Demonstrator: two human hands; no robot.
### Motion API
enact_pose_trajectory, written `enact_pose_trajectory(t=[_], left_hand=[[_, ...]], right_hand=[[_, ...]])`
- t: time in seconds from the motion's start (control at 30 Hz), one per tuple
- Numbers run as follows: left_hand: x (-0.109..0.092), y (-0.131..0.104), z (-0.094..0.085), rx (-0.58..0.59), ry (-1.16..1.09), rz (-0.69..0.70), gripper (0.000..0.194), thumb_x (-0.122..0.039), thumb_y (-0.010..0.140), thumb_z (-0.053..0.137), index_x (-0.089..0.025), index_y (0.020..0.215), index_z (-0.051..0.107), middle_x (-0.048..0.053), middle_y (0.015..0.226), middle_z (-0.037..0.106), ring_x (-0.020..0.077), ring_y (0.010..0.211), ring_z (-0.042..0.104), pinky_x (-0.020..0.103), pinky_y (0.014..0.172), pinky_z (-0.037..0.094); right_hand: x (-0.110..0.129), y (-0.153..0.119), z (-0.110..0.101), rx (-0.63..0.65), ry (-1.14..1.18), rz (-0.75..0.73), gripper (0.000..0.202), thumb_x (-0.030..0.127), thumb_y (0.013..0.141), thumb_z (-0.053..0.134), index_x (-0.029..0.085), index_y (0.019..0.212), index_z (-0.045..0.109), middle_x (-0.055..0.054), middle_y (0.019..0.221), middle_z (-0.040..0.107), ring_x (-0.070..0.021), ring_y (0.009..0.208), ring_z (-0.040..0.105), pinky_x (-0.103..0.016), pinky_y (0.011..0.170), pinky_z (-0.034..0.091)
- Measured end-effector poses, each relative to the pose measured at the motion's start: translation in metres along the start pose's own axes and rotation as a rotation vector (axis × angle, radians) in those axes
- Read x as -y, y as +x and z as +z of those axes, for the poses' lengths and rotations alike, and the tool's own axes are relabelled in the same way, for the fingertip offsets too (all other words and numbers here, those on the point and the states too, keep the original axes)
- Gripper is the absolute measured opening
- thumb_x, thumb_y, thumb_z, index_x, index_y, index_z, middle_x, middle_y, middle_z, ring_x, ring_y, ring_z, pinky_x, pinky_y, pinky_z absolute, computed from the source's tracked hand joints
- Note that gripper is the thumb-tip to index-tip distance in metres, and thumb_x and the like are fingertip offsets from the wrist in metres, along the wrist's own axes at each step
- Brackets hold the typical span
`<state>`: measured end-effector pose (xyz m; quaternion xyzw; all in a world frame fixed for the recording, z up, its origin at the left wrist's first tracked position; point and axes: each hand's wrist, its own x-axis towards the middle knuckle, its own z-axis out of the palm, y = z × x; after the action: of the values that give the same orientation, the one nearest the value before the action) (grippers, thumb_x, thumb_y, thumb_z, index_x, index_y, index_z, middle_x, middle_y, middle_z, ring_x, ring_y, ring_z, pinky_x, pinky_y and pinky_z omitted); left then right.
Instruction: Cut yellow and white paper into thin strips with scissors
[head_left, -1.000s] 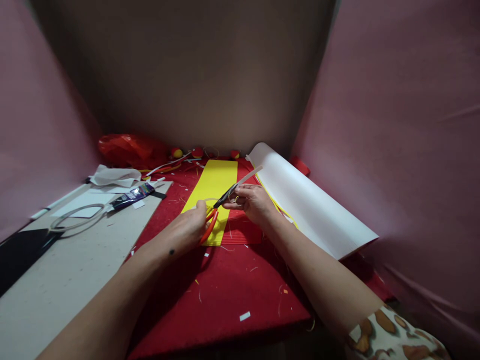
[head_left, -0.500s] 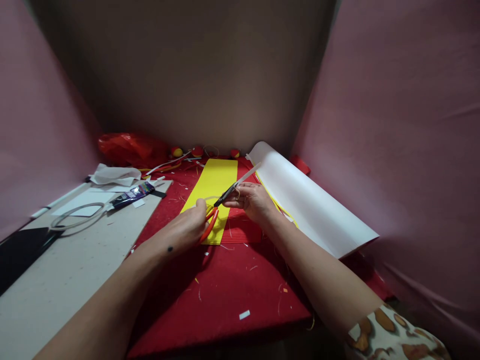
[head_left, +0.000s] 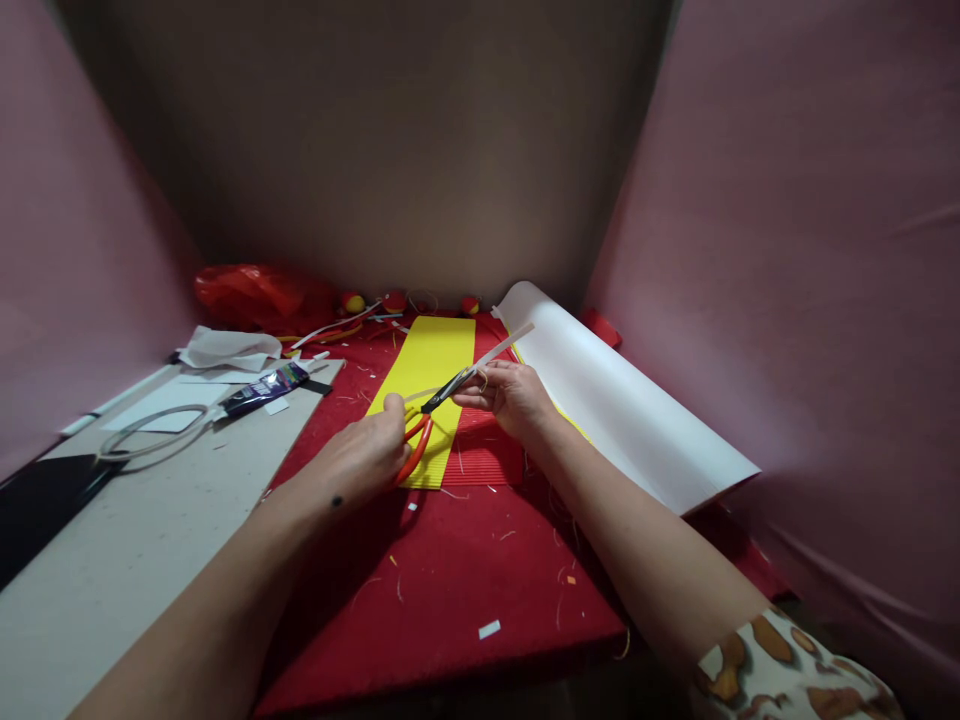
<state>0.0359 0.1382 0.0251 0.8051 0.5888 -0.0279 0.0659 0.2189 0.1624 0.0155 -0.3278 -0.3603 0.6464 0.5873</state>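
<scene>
My left hand is wrapped round the red and yellow handles of the scissors, over a yellow corrugated sheet. The dark blades point up to the right, towards my right hand. Between the fingers of my right hand a thin pale strip is pinched; it runs along the blades and sticks out beyond them. A red corrugated sheet lies partly beneath my right hand.
A curled white sheet lies at the right. On the left, a grey board carries a dark tube and a looped cord. A red plastic bag sits behind. Scraps dot the red cloth.
The scissors and my left hand have shifted slightly left. My right hand has moved a little to the right with the strip, and the blades look wider apart.
</scene>
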Motion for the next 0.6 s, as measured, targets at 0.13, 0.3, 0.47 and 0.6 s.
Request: enact_pose_trajectory(t=[0.13, 0.3, 0.47, 0.6], left_hand=[[0.002, 0.004, 0.006, -0.032, 0.037, -0.016, 0.032, -0.039, 0.08, 0.032, -0.015, 0.1, 0.035, 0.013, 0.077, 0.06, 0.0264, 0.065, 0.057, 0.031, 0.051, 0.034], [0.001, 0.005, 0.007, -0.024, 0.051, -0.021, 0.031, -0.038, 0.081, 0.031, -0.015, 0.099, 0.037, 0.015, 0.08, 0.06, 0.0259, 0.068, 0.058, 0.03, 0.053, 0.036], [-0.004, 0.001, -0.001, -0.005, 0.008, -0.059, 0.032, -0.039, 0.079, 0.033, -0.015, 0.099, 0.04, 0.014, 0.081, 0.061, 0.0229, 0.067, 0.057, 0.029, 0.053, 0.036], [-0.012, -0.007, -0.012, 0.018, -0.016, -0.043, 0.033, -0.037, 0.078, 0.035, -0.014, 0.1, 0.042, 0.016, 0.088, 0.061, 0.0232, 0.071, 0.057, 0.029, 0.056, 0.037]], right_hand=[[0.0, -0.001, 0.001, -0.003, 0.007, 0.001, 0.016, 0.005, 0.075, 0.046, 0.012, 0.061, 0.052, -0.008, 0.06, 0.066, -0.0181, 0.059, 0.067, -0.03, 0.058, 0.057], [-0.002, 0.001, -0.001, 0.008, 0.007, -0.001, 0.012, 0.009, 0.074, 0.048, 0.014, 0.063, 0.052, -0.007, 0.061, 0.066, -0.0173, 0.06, 0.066, -0.03, 0.06, 0.057], [-0.002, 0.001, -0.002, 0.003, -0.005, -0.003, 0.012, 0.009, 0.074, 0.049, 0.014, 0.064, 0.052, -0.007, 0.061, 0.066, -0.0175, 0.06, 0.066, -0.033, 0.063, 0.058], [-0.001, 0.001, -0.003, 0.01, -0.005, -0.008, 0.014, 0.008, 0.076, 0.048, 0.014, 0.065, 0.051, -0.007, 0.061, 0.065, -0.0177, 0.059, 0.066, -0.033, 0.063, 0.058]])
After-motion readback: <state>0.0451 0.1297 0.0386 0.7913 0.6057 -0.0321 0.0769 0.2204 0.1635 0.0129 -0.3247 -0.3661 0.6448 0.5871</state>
